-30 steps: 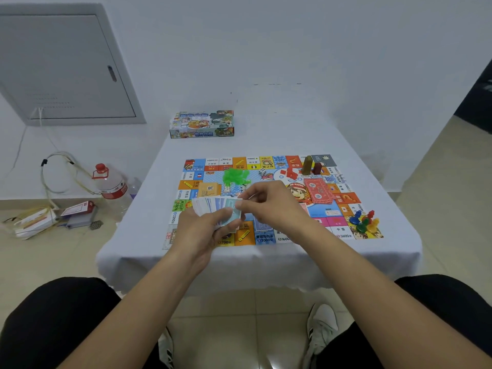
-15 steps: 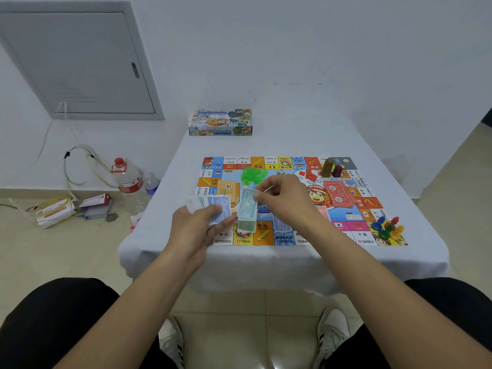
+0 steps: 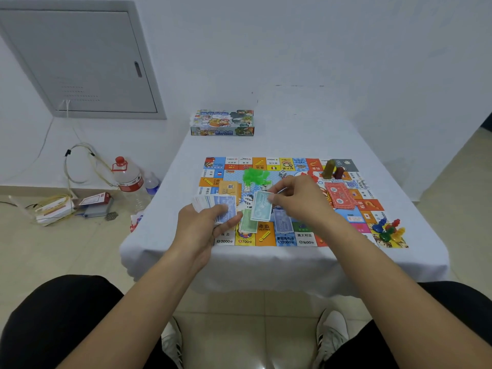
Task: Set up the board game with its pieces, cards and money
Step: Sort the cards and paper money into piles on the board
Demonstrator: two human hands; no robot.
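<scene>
Left of the game board [image 3: 306, 166], a water bottle [image 3: 127, 175] stands on the floor. Your left hand [image 3: 202, 225] grips a fanned stack of blue notes [image 3: 215, 205] over the board's near-left corner. On the board below lies a green pile [image 3: 247, 223], with a blue pile [image 3: 282, 223] just right. Your right hand [image 3: 298, 201] pinches one green note [image 3: 262, 206] above those piles. Red cards [image 3: 340, 195] sit right of centre; coloured pawns [image 3: 388, 229], blurry, probably five, cluster at the board's near-right corner. The game box [image 3: 222, 123] lies beyond the board.
</scene>
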